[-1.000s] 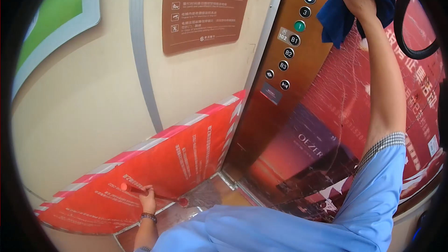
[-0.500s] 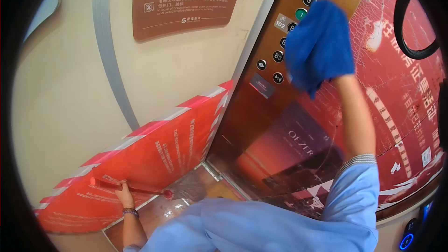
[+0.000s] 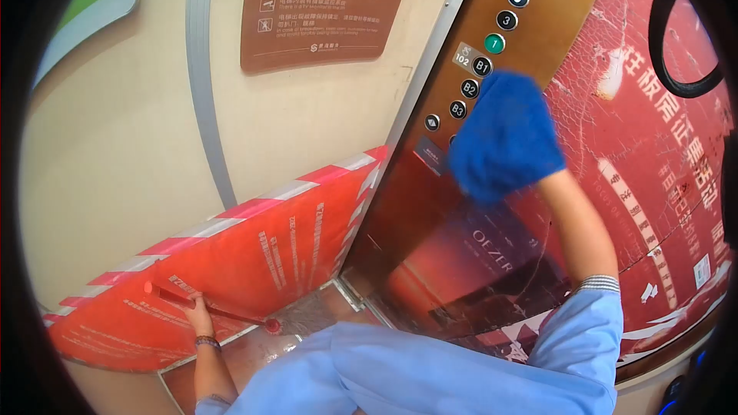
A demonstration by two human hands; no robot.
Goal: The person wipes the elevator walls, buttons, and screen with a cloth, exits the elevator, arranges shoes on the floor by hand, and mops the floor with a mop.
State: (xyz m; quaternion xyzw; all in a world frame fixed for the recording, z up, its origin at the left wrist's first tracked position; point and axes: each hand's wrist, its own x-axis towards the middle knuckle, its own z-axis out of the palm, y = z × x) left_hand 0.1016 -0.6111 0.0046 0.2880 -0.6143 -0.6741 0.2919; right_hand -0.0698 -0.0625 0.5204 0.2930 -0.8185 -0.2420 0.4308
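A blue cloth [image 3: 507,134] covers my right hand, of which only the wrist shows below it. It lies against the lower part of the brown elevator button panel [image 3: 565,15], over the area right of the B2 and B3 buttons [image 3: 458,109]. The green-lit button 1 [image 3: 494,44] shows above it. At the lower left, my left hand [image 3: 199,310] is wrapped round a red stick [image 3: 231,315], which slants in front of the red poster board.
A red board [image 3: 254,261] with striped edging leans along the left wall. A brown notice [image 3: 323,15] hangs above it. Scratched red posters [image 3: 653,184] cover the right side. A black loop [image 3: 684,38] hangs at the upper right.
My right hand with the cloth has come down from the panel's upper right to its lower buttons. My left hand still holds the stick, now further left in view.
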